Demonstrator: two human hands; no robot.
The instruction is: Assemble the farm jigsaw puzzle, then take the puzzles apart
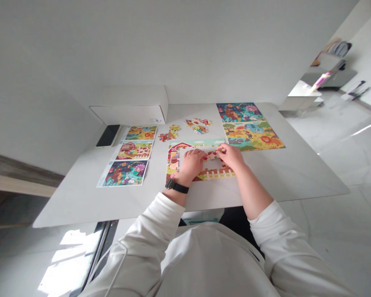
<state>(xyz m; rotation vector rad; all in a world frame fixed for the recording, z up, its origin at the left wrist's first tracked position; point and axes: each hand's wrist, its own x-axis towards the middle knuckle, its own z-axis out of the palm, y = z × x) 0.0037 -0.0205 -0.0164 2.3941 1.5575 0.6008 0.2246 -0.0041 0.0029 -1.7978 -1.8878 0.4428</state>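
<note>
A partly assembled farm jigsaw puzzle lies on the table before me, its border joined around a gap with the tabletop showing. Inside the border are some joined jigsaw pieces between my hands. My left hand, a black watch on its wrist, reaches over the puzzle's left part with curled fingers at the left end of these pieces. At their right end, my right hand has thumb and fingers pinched together on a jigsaw piece. The fingers partly hide what each hand grips.
Loose jigsaw pieces and a small joined cluster lie behind the puzzle. Two finished puzzles are at right. A picture sheet, a phone and a white box stand or lie at left.
</note>
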